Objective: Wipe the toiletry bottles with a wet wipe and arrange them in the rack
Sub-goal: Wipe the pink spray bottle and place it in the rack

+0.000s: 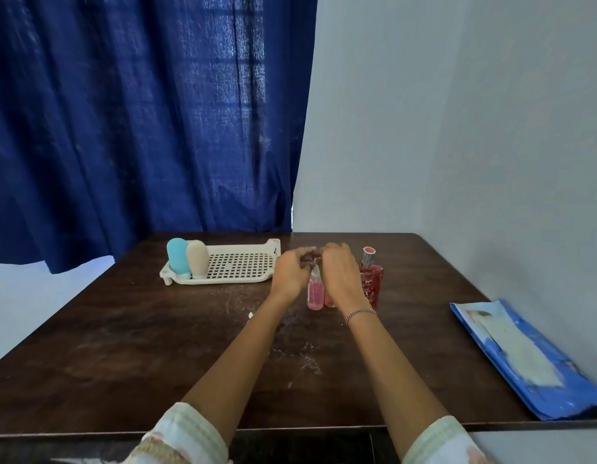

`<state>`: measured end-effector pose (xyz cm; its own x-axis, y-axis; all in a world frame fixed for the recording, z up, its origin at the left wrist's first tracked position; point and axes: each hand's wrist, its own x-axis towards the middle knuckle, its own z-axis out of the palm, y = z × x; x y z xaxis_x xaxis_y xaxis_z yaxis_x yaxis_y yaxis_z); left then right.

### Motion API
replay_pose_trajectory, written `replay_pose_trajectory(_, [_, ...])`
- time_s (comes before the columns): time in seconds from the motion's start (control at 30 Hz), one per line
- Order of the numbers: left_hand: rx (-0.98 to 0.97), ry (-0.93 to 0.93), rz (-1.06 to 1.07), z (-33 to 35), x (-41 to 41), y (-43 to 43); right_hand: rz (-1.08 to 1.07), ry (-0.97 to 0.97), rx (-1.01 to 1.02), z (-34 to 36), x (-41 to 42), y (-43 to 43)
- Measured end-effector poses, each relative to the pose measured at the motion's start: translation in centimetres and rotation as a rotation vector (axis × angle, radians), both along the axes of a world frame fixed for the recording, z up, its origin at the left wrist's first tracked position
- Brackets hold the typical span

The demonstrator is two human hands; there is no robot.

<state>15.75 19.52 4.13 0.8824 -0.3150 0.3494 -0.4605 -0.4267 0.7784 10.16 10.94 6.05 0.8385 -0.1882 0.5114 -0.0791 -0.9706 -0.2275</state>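
Pink bottle [315, 293] upright just below and between left hand [290, 272] and right hand [339, 272] — curled fingertips meeting over its cap, hold unclear — rack [236, 264] beyond left hand.

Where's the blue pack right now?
In the head view, the blue pack lies flat at the table's right edge, well right of the red bottle.

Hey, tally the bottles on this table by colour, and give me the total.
Blue bottle: 1
Beige bottle: 1
Pink bottle: 1
Red perfume bottle: 1
Reddish bottle, mostly hidden: 1
Total: 5
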Motion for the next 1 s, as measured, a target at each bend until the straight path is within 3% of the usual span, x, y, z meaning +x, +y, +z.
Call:
replay_pose_trajectory(0.33, [-0.063,-0.047,0.027,-0.4,0.1,1.1,0.07,-0.074,0.21,-0.8,0.8,0.3])
replay_pose_trajectory(0.67, [-0.057,-0.096,0.09,-0.6,0.4,4.5,0.248,-0.214,0.579,-2.7,2.2,2.5])
replay_pose_trajectory(0.87, [-0.04,-0.108,0.13,-0.8,1.2,6.5,0.288,-0.22,0.664,-3.2,3.1,4.0])
replay_pose_trajectory(1.0, [0.044,-0.184,0.163,-1.3,1.5,6.9,0.161,-0.324,0.626,-4.1,2.1,4.3])
